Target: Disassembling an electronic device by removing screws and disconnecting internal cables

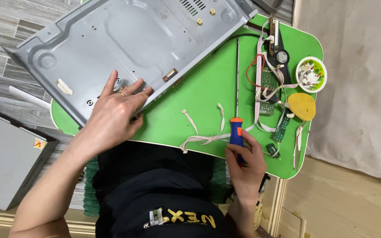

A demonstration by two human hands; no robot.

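Note:
My left hand point(115, 112) lies flat, fingers spread, on the near corner of a grey metal chassis tray point(124, 44) that rests tilted over the left part of a small green table point(199, 88). My right hand point(243, 163) grips the blue-and-orange handle of a long screwdriver point(237, 132); its thin shaft points away from me across the green top. White flat ribbon cables point(201, 134) lie on the table just left of the handle.
At the table's right end sit green circuit boards with wires point(267, 90), a black part with a round motor point(281, 55), a yellow disc point(303, 105) and a small white bowl of bits point(311, 74). A grey metal cover point(5, 163) lies on the floor at left.

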